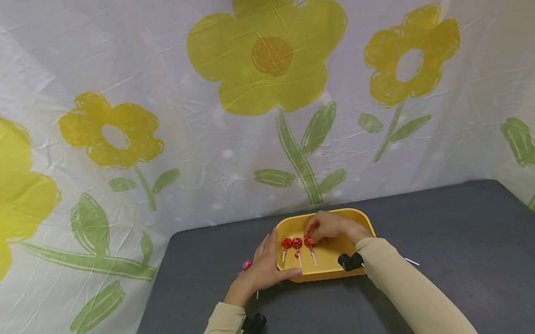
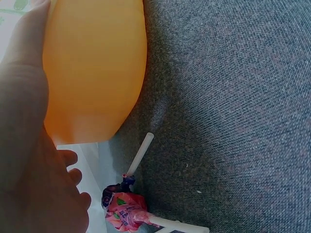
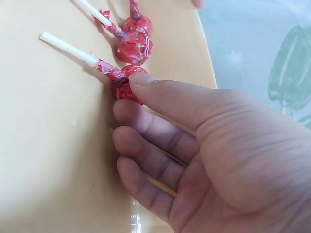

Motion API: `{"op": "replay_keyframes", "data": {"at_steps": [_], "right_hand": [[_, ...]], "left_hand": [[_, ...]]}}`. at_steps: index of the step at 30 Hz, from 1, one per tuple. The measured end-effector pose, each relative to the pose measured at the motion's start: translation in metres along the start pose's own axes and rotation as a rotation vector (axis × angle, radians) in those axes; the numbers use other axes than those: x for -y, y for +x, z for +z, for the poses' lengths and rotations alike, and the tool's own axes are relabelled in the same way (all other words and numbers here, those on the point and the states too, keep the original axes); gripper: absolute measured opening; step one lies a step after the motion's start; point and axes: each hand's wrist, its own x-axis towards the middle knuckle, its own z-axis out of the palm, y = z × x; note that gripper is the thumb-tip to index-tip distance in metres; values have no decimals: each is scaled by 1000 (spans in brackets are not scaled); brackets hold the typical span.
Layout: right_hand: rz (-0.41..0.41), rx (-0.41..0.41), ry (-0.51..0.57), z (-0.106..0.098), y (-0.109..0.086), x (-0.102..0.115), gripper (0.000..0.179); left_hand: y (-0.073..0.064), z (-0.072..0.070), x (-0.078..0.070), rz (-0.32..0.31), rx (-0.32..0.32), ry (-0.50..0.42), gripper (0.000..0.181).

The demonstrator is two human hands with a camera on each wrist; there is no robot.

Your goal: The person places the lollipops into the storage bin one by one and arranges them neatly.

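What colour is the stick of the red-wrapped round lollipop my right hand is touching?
The thin straight lollipop stick is white, clearest in the right wrist view.

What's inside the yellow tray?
I can see three red-wrapped lollipops in the yellow tray, the rightmost in the grip of the right hand. That hand and its sleeve cover part of the tray's right side, so I can't see whether anything's underneath.
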Motion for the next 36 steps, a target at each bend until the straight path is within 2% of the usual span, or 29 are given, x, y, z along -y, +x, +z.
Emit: {"op": "replay_keyframes", "data": {"at_steps": [8,26,36], "right_hand": [[25,1,-2,0,1,-3,20],[21,-5,21,0,-1,-1,21],[24,-5,-15,0,-2,-1,19]], "left_hand": [[1,1,2,-4,5,1,129],[0,0,1,-2,8,-2,129],[0,0,0,1,4,-6,129]]}}
